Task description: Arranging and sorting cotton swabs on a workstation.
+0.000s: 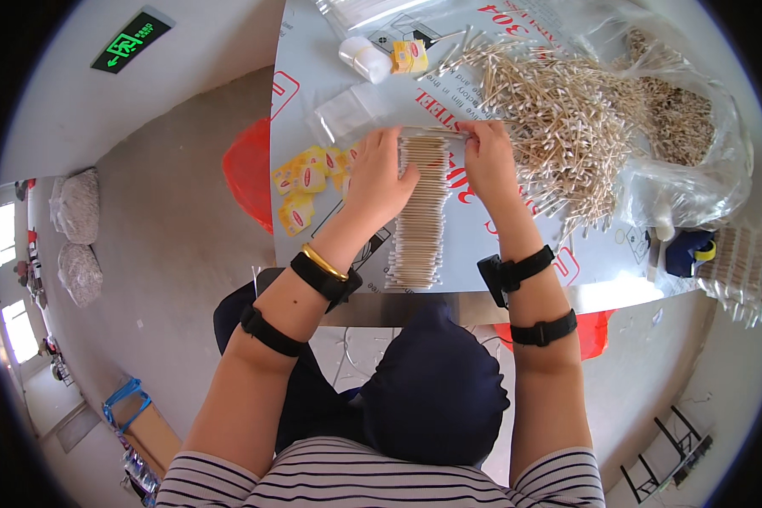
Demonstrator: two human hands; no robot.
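Note:
Wooden cotton swabs with white tips lie side by side in a long, neat row (420, 224) running from the table's near edge toward the far side. My left hand (379, 179) is at the row's far left edge, fingers stretched forward and thumb spread apart over the swabs. Opposite it, my right hand (491, 161) has thumb and forefinger closed at the right end of a few cotton swabs (436, 132) lying across the row's far end. To the right spreads a big loose heap of cotton swabs (567, 127).
Yellow printed packets (300, 178) and a clear plastic bag (343, 114) lie left of the row. A white roll (365, 59) stands farther back. A large clear bag (728, 161) of swabs fills the right side. Red stools (247, 173) show beside the table.

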